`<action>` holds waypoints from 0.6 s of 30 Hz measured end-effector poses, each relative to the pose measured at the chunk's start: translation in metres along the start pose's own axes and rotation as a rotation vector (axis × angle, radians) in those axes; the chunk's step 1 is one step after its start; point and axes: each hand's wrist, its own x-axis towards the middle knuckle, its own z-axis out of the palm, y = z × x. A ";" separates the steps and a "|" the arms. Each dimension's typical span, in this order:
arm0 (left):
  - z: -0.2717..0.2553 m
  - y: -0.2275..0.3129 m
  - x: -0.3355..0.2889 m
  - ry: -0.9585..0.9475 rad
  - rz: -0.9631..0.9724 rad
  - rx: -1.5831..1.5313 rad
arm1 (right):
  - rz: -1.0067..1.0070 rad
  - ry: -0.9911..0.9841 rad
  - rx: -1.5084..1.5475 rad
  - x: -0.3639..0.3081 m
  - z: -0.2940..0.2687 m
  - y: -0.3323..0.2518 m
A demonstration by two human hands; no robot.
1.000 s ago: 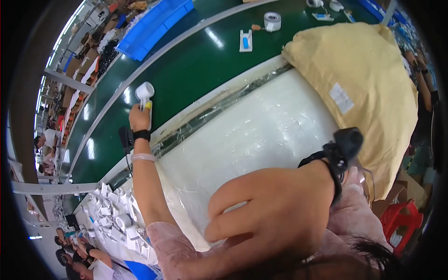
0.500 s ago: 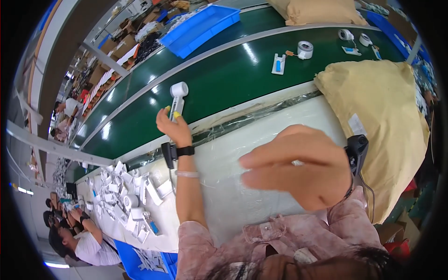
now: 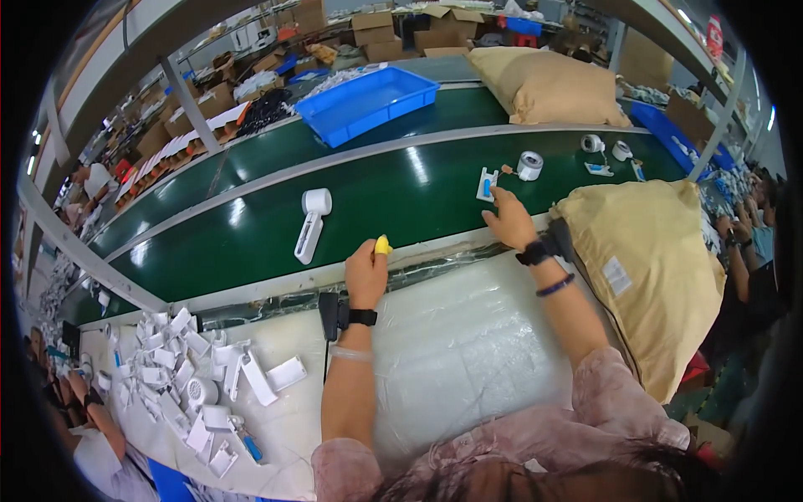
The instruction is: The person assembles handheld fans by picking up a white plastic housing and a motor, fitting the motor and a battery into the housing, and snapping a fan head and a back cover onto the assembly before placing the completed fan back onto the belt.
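On the green conveyor belt a white handheld fan lies with its round head away from me. My left hand is to the right of it, over the belt's near edge. Its fingers are curled in, yellow covers are on fingertips, and nothing shows in them. My right hand reaches over the belt, thumb and forefinger apart. Its fingertips are at the near end of a white handle shell with a blue cell inside. A round white fan head lies beside that shell, joined by a small orange-brown piece.
White plastic parts are heaped on the left of the plastic-covered table. A large tan sack stands at the right. More fan parts lie farther along the belt. Beyond are a blue tray and another sack.
My left hand has come away from the fan and moved right, its fingers curling. My right hand has gone from close in front of me out to the handle shell. The view has tilted up.
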 end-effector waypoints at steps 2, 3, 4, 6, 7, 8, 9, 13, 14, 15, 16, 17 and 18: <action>-0.003 -0.007 0.003 -0.025 -0.097 -0.036 | 0.188 -0.091 -0.286 0.018 0.011 0.009; -0.003 -0.013 0.002 -0.021 -0.095 -0.042 | 0.184 -0.088 -0.291 0.026 0.014 0.006; -0.004 -0.015 0.002 0.003 -0.068 -0.064 | 0.256 -0.135 -0.357 0.033 0.019 0.003; -0.004 -0.020 0.002 0.039 -0.049 -0.078 | 0.341 -0.213 -0.480 0.048 0.027 -0.001; -0.008 -0.027 0.000 0.071 -0.006 -0.054 | 0.332 -0.112 -0.425 0.053 0.034 -0.012; -0.007 -0.027 0.001 0.090 0.046 -0.039 | 0.314 -0.094 -0.396 0.059 0.037 -0.007; -0.004 -0.025 0.001 0.086 0.049 -0.013 | 0.295 -0.079 -0.364 0.065 0.036 0.000; 0.001 -0.008 0.004 -0.035 -0.065 -0.074 | 0.428 -0.270 -0.254 0.102 0.043 0.033; -0.002 -0.008 0.001 -0.051 -0.074 -0.106 | 0.564 -0.527 -0.103 0.106 0.041 0.026; -0.004 -0.008 -0.004 -0.044 -0.086 -0.098 | 0.557 -0.542 -0.099 0.098 0.045 0.018; -0.006 -0.003 -0.005 -0.058 -0.107 -0.120 | 0.606 -0.369 0.126 0.088 0.048 0.012; -0.008 0.000 -0.005 -0.074 -0.124 -0.145 | 0.651 -0.190 0.349 0.080 0.048 0.006; -0.006 -0.001 -0.006 -0.080 -0.114 -0.129 | 0.648 -0.177 0.379 0.077 0.045 0.002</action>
